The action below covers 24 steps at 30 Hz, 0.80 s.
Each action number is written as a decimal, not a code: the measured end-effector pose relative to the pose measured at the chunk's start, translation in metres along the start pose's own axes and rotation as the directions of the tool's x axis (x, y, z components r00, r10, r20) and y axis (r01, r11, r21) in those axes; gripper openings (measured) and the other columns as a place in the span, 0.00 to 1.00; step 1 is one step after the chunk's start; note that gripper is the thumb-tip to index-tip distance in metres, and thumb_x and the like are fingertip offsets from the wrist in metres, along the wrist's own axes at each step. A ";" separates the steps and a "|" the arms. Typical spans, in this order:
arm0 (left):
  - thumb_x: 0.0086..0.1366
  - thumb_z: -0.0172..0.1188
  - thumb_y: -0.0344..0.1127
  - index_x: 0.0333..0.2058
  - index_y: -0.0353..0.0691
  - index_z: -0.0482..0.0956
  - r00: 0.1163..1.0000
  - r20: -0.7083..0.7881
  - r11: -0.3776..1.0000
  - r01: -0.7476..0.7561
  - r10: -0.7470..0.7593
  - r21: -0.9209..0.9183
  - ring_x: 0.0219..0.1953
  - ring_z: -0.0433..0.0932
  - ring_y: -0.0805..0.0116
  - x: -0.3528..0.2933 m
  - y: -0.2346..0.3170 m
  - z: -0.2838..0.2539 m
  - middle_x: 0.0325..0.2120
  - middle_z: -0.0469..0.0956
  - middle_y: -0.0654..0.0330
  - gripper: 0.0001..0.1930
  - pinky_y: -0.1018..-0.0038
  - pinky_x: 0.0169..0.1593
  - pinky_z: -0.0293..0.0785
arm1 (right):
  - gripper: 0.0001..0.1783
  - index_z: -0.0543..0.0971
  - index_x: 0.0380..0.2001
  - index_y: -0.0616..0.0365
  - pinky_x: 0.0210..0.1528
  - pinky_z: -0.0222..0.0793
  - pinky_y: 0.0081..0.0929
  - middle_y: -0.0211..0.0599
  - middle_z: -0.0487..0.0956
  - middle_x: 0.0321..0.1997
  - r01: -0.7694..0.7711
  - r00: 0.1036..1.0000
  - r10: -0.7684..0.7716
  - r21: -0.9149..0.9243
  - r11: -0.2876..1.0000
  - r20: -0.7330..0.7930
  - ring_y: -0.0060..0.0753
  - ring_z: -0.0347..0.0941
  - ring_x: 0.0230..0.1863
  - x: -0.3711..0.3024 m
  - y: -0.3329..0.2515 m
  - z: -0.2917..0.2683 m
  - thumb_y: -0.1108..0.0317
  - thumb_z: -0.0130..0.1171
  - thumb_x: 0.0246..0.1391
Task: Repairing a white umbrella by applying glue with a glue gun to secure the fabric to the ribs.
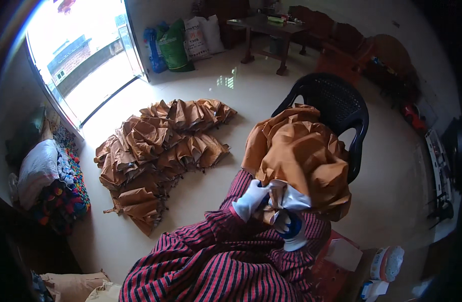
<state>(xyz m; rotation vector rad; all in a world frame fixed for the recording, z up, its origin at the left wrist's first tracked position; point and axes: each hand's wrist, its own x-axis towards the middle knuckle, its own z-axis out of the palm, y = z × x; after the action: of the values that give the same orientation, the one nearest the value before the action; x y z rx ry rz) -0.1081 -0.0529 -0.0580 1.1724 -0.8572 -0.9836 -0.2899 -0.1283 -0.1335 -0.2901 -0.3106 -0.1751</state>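
Probably the likeliest trouble is slippage, since the brown cloth (304, 156) is a bulky, loosely folded heap spread across the front of the black plastic chair (336, 90), with its near edge hanging toward the person's striped garment (196, 264). The left hand (248, 201), in a white glove, looks clamped by its fingers on a gathered bit of that near edge, close to where a pale, silvery underside (293, 197) shows. The right hand (294, 231), gloved in white and blue, is curled just below, at the lower edge of the cloth; whether its fingers are pinched on the fabric or only resting against it I cannot tell, because the folds and shadow hide their tips. If that grip is slack, the left fingers alone may be bearing the pull, and a tug could let the edge escape or drag the whole heap off the seat, as nothing visible ties it down. Thick glove fingertips might also miss a thin fold or catch two layers at once. The lower right side of the heap overhangs the chair, so its own weight could draw it toward the tiled floor (211, 201). To the left, similar brown pleated pieces (155, 146) lie overlapped, their dark-tipped edges close together, and these could snag one another if one is pulled out carelessly
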 end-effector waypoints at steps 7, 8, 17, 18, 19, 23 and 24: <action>0.55 0.61 0.29 0.28 0.35 0.78 0.803 -0.525 0.958 -0.265 0.282 0.110 0.24 0.67 0.82 0.017 0.039 -0.071 0.21 0.74 0.70 0.04 0.79 0.26 0.65 | 0.18 0.74 0.40 0.54 0.30 0.66 0.28 0.31 0.72 0.32 -0.034 0.929 -0.216 -0.652 0.757 -0.300 0.32 0.68 0.24 -0.073 -0.037 -0.044 0.55 0.39 0.62; 0.57 0.59 0.28 0.30 0.36 0.78 0.770 -0.529 0.934 -0.308 0.358 0.183 0.24 0.68 0.82 0.009 0.049 -0.074 0.22 0.74 0.71 0.03 0.80 0.25 0.65 | 0.18 0.74 0.41 0.54 0.30 0.67 0.29 0.32 0.72 0.33 -0.057 0.908 -0.265 -0.723 0.689 -0.325 0.33 0.69 0.25 -0.074 -0.041 -0.050 0.54 0.40 0.61; 0.58 0.62 0.34 0.32 0.36 0.79 0.797 -0.538 0.960 -0.204 0.276 0.190 0.25 0.71 0.80 -0.045 0.016 -0.035 0.22 0.76 0.67 0.08 0.77 0.28 0.69 | 0.21 0.76 0.43 0.52 0.34 0.70 0.32 0.36 0.77 0.42 -0.437 0.678 -0.679 -0.897 -0.063 -0.283 0.37 0.73 0.29 -0.042 0.015 -0.086 0.48 0.45 0.58; 0.57 0.63 0.34 0.33 0.36 0.78 0.848 -0.472 0.968 -0.174 0.240 0.179 0.26 0.72 0.79 -0.048 0.022 -0.023 0.23 0.76 0.66 0.08 0.77 0.29 0.70 | 0.21 0.76 0.43 0.52 0.34 0.70 0.32 0.36 0.77 0.42 -0.440 0.680 -0.675 -0.896 -0.065 -0.285 0.37 0.73 0.29 -0.042 0.016 -0.085 0.48 0.45 0.58; 0.57 0.64 0.34 0.33 0.37 0.78 0.891 -0.406 0.974 -0.143 0.203 0.173 0.27 0.72 0.79 -0.052 0.030 -0.012 0.24 0.76 0.65 0.09 0.77 0.30 0.70 | 0.21 0.75 0.43 0.52 0.35 0.70 0.32 0.37 0.76 0.43 -0.416 0.655 -0.675 -0.908 0.054 -0.340 0.37 0.73 0.30 -0.047 0.035 -0.079 0.49 0.45 0.59; 0.56 0.65 0.35 0.30 0.38 0.76 0.983 -0.182 0.995 0.047 -0.029 0.093 0.27 0.72 0.78 -0.051 0.072 0.030 0.23 0.76 0.65 0.09 0.77 0.30 0.70 | 0.20 0.75 0.45 0.53 0.38 0.70 0.32 0.40 0.74 0.47 -0.273 0.537 -0.633 -0.825 0.495 -0.557 0.37 0.73 0.32 -0.092 0.054 -0.053 0.52 0.43 0.60; 0.55 0.65 0.35 0.28 0.39 0.75 0.973 -0.174 0.988 -0.144 0.152 0.059 0.28 0.72 0.78 -0.053 0.079 0.034 0.23 0.76 0.65 0.09 0.77 0.30 0.70 | 0.20 0.75 0.46 0.54 0.39 0.70 0.33 0.41 0.74 0.49 -0.224 0.511 -0.607 -0.776 0.590 -0.609 0.37 0.73 0.33 -0.078 0.052 -0.041 0.53 0.43 0.60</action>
<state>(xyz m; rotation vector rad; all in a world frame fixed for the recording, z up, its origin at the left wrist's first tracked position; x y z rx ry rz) -0.1449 -0.0064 0.0237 1.1974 -0.8149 -0.7294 -0.3402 -0.0820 -0.2095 -1.0344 0.8111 -0.7145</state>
